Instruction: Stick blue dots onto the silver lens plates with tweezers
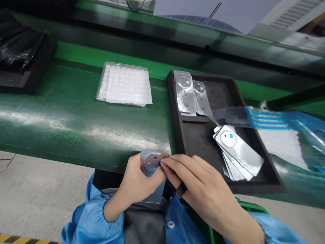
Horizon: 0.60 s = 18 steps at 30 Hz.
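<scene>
My left hand (141, 181) grips a thin, translucent silvery phone back panel (153, 195) by its sides, in front of the table edge. The panel has an octagonal camera area with small holes near its top. My right hand (200, 186) reaches over from the right, thumb and fingertips pinched on a small blue piece (159, 163) at that camera area. What the piece is exactly, the fingers hide. To the right, a fanned stack of similar panels (241, 152), the top one with a blue dot, lies in a black foam tray (195, 135).
More panels (186, 95) lie in the tray's far left compartment. A clear plastic box (101, 84) with a white sheet (129, 84) stands on the green table (76, 118). Clear film with blue stripes (269, 118) covers the right side. Black plastic (20, 44) fills another tray at far left.
</scene>
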### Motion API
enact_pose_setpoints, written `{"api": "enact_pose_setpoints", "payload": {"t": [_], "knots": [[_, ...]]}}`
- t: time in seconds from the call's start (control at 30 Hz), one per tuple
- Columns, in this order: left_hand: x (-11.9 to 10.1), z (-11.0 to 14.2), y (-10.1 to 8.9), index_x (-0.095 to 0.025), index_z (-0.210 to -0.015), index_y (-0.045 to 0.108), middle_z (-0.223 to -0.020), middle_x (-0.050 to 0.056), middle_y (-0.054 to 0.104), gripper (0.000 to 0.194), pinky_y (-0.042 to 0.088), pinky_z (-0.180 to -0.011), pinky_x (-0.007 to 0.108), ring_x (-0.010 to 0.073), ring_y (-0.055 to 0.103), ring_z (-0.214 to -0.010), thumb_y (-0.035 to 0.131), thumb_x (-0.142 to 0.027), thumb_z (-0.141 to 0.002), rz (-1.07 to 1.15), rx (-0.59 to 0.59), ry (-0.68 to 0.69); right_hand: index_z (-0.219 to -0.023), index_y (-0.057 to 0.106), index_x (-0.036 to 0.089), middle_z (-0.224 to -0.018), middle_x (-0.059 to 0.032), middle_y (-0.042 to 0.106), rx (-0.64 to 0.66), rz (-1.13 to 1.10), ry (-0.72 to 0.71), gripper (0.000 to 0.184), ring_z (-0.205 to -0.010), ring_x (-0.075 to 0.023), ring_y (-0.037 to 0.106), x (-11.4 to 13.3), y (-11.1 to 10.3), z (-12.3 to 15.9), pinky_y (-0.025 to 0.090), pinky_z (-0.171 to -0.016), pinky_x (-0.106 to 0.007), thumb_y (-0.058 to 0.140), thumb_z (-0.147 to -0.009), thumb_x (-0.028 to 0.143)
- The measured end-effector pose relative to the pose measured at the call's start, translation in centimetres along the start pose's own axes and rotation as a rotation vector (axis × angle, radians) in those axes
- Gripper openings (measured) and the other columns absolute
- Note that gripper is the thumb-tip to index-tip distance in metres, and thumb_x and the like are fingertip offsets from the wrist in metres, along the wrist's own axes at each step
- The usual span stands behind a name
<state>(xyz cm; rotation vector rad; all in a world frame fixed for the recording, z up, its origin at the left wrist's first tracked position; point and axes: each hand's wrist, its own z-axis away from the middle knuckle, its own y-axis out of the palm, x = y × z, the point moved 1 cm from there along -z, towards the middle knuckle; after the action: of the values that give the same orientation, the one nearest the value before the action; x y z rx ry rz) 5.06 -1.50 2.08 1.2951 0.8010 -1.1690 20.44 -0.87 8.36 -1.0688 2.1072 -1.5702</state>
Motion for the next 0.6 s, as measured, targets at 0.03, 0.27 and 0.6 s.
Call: {"api": "enact_pose_setpoints", "payload": {"t": [0.03,0.27,0.6], "knots": [[0.0,0.0,0.0,-0.019,-0.108,0.081,-0.104,0.005,0.084,0.024,0.063,-0.088,0.030,0.0236,0.080,-0.099,0.070,-0.013,-0.087,0.006,0.009,0.003,-0.110,0.064,0.010,-0.095,-0.0116,0.076,0.010,0.001,0.001,0.022,-0.074,-0.0195,0.067,0.0,0.0,-0.1,0.050,-0.060,-0.032,0.046,-0.102,0.001],[-0.4,-0.2,-0.1,-0.018,-0.100,0.081,-0.096,0.005,0.083,0.017,0.063,-0.087,0.032,0.0240,0.079,-0.097,0.067,-0.015,-0.089,0.003,0.034,0.008,-0.107,0.064,0.011,-0.093,-0.0114,0.075,0.027,0.029,-0.049,0.020,-0.069,-0.0186,0.066,-0.2,0.0,-0.7,0.049,-0.056,-0.033,0.045,-0.107,0.007],[-0.9,-0.5,-0.5,-0.016,-0.094,0.080,-0.089,0.003,0.082,0.016,0.061,-0.083,0.030,0.0230,0.077,-0.091,0.068,-0.014,-0.085,0.040,0.080,-0.052,-0.112,0.064,0.009,-0.092,-0.0130,0.077,0.024,0.060,-0.199,0.020,-0.083,-0.0204,0.074,-1.1,-0.3,-0.1,0.057,-0.066,-0.032,0.044,-0.108,0.007]]}}
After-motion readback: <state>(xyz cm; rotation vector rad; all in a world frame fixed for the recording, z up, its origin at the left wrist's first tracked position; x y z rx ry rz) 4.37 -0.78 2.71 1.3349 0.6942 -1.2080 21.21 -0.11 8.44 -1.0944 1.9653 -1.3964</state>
